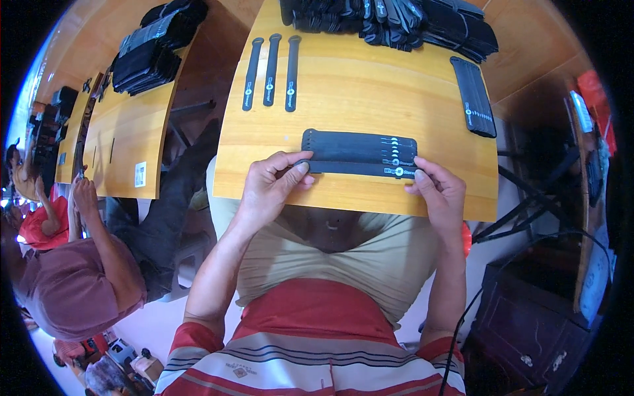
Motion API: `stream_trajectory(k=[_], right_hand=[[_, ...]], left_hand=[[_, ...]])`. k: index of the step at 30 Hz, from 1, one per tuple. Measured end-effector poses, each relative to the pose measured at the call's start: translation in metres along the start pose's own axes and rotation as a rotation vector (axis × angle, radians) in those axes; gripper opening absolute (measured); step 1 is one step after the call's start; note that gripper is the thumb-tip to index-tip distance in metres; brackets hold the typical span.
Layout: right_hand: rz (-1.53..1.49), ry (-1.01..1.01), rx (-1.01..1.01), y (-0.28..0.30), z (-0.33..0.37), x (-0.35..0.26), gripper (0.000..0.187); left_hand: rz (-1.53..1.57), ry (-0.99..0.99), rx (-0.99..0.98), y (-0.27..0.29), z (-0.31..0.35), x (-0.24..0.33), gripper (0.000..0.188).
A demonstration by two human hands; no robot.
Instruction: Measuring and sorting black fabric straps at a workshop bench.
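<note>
A flat black strap (350, 167) with a white printed mark lies across the near edge of a fanned row of similar black straps (347, 144). My left hand (272, 183) pinches the strap's left end between thumb and fingers. At the printed end, my right hand (437, 190) has its thumb and fingers closed on the strap. Three separate straps (270, 72) with rounded, looped tops lie side by side at the far left of the wooden table (370, 89). Toward the right edge rests another overlapped set of straps (473, 99).
A large heap of black straps (389, 20) covers the table's far edge. On the left, a second table (125, 135) carries stacked black straps (146, 63), with a person in a purple shirt (86, 287) seated by it. A dark cabinet (528, 330) stands at lower right.
</note>
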State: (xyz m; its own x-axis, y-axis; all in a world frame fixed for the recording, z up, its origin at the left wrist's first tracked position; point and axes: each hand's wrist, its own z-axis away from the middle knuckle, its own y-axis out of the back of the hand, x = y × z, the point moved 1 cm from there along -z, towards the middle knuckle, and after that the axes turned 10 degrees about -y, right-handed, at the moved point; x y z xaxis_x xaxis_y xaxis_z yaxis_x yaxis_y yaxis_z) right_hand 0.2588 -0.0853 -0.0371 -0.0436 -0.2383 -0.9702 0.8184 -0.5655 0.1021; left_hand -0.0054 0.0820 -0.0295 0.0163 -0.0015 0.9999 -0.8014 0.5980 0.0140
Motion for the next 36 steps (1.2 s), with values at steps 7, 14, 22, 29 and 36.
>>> stream_trajectory(k=[7,14,22,29,36], right_hand=[[0.013,-0.018,0.071,0.007,-0.006,0.005,0.021],[0.049,-0.03,0.121,0.004,-0.007,0.003,0.02],[0.104,0.021,0.134,0.0,-0.008,0.008,0.019],[0.163,0.048,0.18,-0.005,-0.007,0.006,0.017],[0.148,0.014,0.226,-0.007,-0.007,0.004,0.017]], left_hand=[[-0.131,0.006,0.004,0.006,-0.006,-0.008,0.019],[0.006,0.05,0.038,0.003,-0.01,-0.008,0.021],[-0.124,0.092,0.052,0.007,-0.016,-0.007,0.017],[-0.179,0.113,0.049,0.007,-0.016,-0.006,0.017],[-0.211,0.126,0.032,0.008,-0.016,-0.008,0.017]])
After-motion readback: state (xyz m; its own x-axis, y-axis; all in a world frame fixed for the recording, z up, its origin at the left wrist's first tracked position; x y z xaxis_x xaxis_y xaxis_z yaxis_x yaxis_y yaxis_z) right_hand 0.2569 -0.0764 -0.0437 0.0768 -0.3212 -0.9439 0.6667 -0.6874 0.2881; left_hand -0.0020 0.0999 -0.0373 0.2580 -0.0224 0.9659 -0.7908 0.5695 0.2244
